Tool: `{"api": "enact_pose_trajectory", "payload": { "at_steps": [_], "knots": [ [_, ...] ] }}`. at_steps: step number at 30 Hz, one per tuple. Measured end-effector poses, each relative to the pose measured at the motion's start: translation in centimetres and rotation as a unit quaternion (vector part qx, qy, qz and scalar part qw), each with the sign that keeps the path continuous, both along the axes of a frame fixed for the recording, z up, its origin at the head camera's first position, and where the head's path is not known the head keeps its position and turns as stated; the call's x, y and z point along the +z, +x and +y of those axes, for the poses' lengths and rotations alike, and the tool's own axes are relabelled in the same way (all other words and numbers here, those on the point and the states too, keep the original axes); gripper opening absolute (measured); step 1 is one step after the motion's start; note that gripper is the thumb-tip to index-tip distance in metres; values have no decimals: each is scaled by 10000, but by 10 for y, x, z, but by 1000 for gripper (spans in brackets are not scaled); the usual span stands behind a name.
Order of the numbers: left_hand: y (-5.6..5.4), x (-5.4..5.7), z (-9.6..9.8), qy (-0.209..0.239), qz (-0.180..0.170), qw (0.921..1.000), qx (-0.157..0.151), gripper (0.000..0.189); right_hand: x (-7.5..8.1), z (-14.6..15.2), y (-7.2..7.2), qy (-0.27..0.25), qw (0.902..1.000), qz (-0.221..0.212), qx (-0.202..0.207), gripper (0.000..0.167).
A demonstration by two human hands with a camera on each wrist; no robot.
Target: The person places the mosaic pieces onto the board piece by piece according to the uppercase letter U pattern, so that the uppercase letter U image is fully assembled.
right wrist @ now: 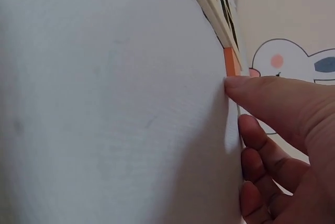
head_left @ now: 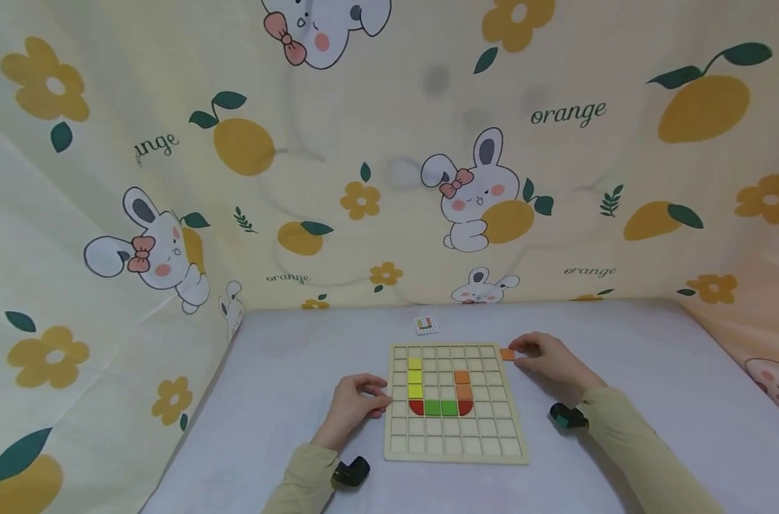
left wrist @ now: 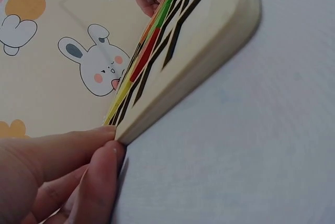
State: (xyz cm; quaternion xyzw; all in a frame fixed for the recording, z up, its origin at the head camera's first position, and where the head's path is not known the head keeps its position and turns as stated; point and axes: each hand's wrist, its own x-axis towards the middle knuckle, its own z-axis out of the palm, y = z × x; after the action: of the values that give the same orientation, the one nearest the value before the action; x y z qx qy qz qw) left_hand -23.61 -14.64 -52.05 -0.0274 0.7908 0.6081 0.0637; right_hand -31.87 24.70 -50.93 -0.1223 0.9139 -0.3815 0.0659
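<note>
A square wooden grid board [head_left: 456,458] lies on the table, its cells holding a U of coloured tiles. Yellow tiles [head_left: 415,377] form the left side, orange tiles [head_left: 463,392] the right, green tiles [head_left: 440,407] the bottom, with a rounded red tile [head_left: 416,407] at one corner and another red tile [head_left: 465,407] opposite. My left hand [head_left: 350,403] pinches the board's left edge between thumb and finger. Just outside the upper right edge, my right hand [head_left: 553,360] holds a loose orange tile [right wrist: 230,62] by its end; the other fingers curl below in the right wrist view.
Behind the board lies a small card [head_left: 426,325] with a U pattern on a grid. White cloth [head_left: 286,350] covers the table. A printed curtain [head_left: 389,128] with rabbits and oranges hangs at the back and sides. Each wrist carries a black device [head_left: 352,472].
</note>
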Motion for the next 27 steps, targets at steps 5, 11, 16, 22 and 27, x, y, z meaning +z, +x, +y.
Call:
{"api": "enact_pose_trajectory", "payload": {
  "at_steps": [5,11,16,22,27],
  "knots": [
    [-2,-1,1,4,-2,10000,11,31,2,-1,1,47,9999,-4,-123,29],
    [-2,-2,0,-10,51,10000,21,31,2,1,3,73,9996,50,-275,31],
    [-2,-1,0,52,30,10000,28,31,6,6,1,-2,9991,-69,-415,35],
    [-2,-1,0,-7,7,10000,48,31,14,3,-2,-9,9993,114,-369,35],
    [-1,-2,0,-45,-23,10000,61,30,18,-12,3,-73,9993,305,-225,31]
  ]
}}
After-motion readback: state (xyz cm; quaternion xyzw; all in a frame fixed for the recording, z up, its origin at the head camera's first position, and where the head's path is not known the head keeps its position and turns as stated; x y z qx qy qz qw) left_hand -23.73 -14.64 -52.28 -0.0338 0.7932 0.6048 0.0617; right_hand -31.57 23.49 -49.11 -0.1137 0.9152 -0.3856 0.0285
